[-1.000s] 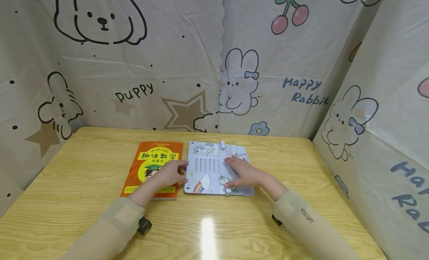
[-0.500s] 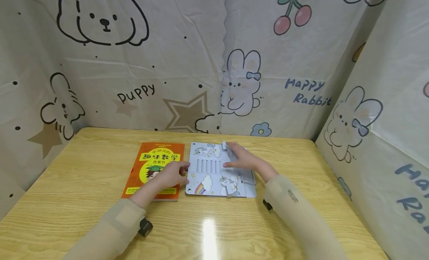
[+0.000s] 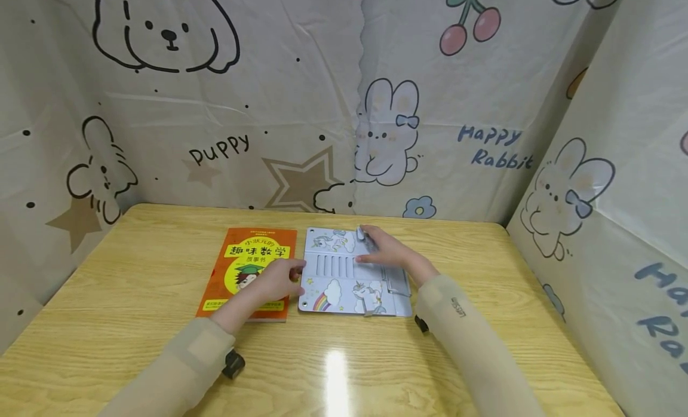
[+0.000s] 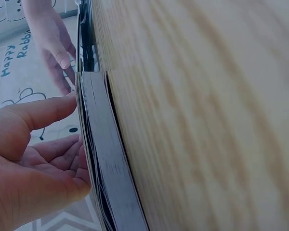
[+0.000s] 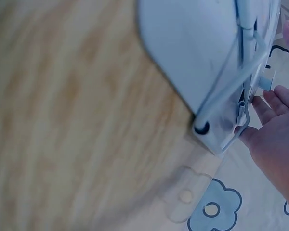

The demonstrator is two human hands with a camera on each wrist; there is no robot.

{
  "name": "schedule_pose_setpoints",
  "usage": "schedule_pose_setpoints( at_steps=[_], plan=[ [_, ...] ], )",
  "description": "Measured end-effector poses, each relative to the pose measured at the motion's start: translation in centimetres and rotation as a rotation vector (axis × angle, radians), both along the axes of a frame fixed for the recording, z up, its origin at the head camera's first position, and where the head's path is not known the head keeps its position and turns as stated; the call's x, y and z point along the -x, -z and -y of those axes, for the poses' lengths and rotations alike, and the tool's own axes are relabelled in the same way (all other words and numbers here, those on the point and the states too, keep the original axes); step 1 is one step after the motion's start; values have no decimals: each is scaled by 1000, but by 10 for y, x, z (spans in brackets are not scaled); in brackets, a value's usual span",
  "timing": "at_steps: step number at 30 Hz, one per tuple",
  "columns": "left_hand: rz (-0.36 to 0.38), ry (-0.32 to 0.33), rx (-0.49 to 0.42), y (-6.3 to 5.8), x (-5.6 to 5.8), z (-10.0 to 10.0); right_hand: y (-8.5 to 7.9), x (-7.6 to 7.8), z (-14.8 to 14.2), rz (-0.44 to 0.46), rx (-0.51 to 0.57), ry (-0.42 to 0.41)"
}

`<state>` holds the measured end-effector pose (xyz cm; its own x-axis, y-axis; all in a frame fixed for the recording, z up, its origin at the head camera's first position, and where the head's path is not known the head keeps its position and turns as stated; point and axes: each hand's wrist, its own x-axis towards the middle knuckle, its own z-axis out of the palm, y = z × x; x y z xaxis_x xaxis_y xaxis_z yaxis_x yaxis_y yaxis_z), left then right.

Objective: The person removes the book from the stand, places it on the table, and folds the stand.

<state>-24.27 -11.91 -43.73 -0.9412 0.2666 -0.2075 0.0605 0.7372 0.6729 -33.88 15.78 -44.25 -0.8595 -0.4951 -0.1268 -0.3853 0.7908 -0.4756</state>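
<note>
A pale lilac folding book stand (image 3: 344,288) printed with unicorns, a cloud and a rainbow lies flat on the table in the head view. It has a row of slots, a wire support (image 3: 399,281) on the right, and small page clips on its upper and lower edges. My left hand (image 3: 275,279) is at its left edge, thumb and fingers apart, over the orange book's right side. My right hand (image 3: 388,250) reaches over the stand's upper right, fingertips at the upper clip (image 3: 361,233), thumb lower on the panel. The right wrist view shows fingers beside the clip and wire frame.
An orange children's book (image 3: 249,270) with a yellow circle lies left of the stand, partly under my left forearm. The wooden table (image 3: 344,351) ends at printed cloth hung behind and at both sides. The lower page clip (image 3: 371,313) protrudes from the stand's front edge.
My right hand has moved from the stand's right-hand part up to the upper clip, uncovering the wire support. The upper clip now looks tilted. My left hand keeps its place at the left edge.
</note>
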Motion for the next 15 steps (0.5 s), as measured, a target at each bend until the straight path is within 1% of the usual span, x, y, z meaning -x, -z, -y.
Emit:
schedule_pose_setpoints(
  at_steps=[5,8,10,12,15],
  plan=[
    [11,-13,-10,-3,2,1,-1,0,-3,-4,11,-21],
    [4,-20,-31,-8,0,5,-7,-4,-7,9,32,-20],
    [-21,-21,-42,-14,-2,10,-13,-9,-11,17,54,-16],
    [-55,-7,-62,-22,-5,17,-22,-16,-16,23,73,-1],
    [-113,8,-84,-36,-10,29,-34,-27,-26,-2,88,3]
  ],
)
